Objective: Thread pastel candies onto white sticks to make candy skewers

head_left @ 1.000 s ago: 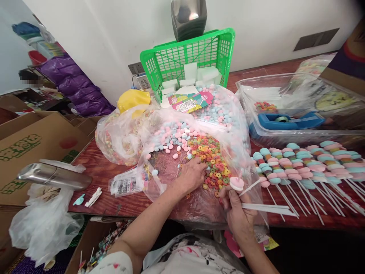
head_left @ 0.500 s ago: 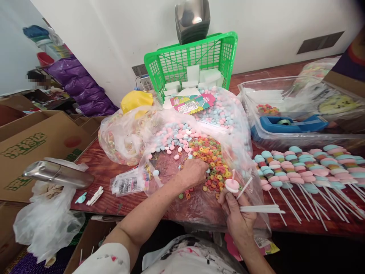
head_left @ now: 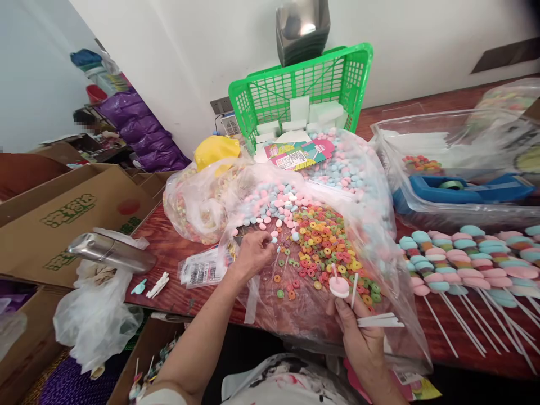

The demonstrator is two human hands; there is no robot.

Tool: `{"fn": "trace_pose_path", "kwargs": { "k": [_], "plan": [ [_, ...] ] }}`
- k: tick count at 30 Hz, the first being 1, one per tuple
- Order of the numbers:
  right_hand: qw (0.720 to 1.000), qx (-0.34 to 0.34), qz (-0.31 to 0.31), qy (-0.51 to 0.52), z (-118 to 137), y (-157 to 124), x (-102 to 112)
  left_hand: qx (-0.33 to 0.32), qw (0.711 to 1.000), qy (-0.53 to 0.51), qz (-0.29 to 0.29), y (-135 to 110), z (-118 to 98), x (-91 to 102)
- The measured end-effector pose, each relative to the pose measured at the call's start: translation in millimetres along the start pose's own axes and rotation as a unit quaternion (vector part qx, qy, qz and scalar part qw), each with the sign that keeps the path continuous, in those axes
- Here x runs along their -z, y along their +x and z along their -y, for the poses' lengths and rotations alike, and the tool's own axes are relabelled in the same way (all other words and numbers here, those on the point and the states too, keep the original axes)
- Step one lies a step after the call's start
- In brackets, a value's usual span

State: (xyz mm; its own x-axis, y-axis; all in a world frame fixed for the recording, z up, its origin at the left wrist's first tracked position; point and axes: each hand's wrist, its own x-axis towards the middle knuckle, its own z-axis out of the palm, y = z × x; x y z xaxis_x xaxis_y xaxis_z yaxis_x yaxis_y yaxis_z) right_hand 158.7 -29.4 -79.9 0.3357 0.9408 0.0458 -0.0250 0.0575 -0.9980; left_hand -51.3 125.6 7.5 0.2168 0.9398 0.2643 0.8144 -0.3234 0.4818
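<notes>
My right hand (head_left: 360, 332) is closed around a bundle of white sticks (head_left: 379, 321), one of them upright with a pink round candy (head_left: 338, 286) threaded on it. My left hand (head_left: 252, 253) reaches into an open clear plastic bag (head_left: 295, 304), fingers pinched near the pink and blue round candies (head_left: 270, 203); what it pinches is too small to make out. A heap of coloured ring candies (head_left: 324, 247) lies in the bag between my hands.
Finished candy skewers (head_left: 464, 264) lie in rows on the red wooden table (head_left: 169, 275) at right. A green basket (head_left: 301, 90) stands at the back. A clear tub (head_left: 422, 208) holds a blue tape dispenser (head_left: 464, 188). Cardboard boxes (head_left: 71, 219) and a metal flask (head_left: 112, 253) are at left.
My left hand has moved left, from the ring candies toward the pink and blue round candies. The right hand with the sticks stays about where it was. The camera has turned left.
</notes>
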Motion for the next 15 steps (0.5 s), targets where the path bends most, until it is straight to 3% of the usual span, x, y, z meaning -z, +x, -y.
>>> {"fn": "trace_pose_path", "kwargs": {
  "k": [4,7,11,15],
  "plan": [
    [1.0,-0.001,0.016,0.0,-2,-1,-1,0.008,1.0,0.017,-0.025,17,14,-7.3],
    [1.0,0.005,0.026,-0.006,-2,-1,-1,-0.023,0.999,0.032,0.003,27,20,-16.0],
    [0.998,0.024,0.052,-0.03,-2,-1,0,-0.068,0.996,0.048,0.043,26,23,-27.3],
    [0.996,0.039,0.058,-0.047,7,0,-2,-0.08,0.995,0.047,0.039,22,22,-28.1]
  ]
}}
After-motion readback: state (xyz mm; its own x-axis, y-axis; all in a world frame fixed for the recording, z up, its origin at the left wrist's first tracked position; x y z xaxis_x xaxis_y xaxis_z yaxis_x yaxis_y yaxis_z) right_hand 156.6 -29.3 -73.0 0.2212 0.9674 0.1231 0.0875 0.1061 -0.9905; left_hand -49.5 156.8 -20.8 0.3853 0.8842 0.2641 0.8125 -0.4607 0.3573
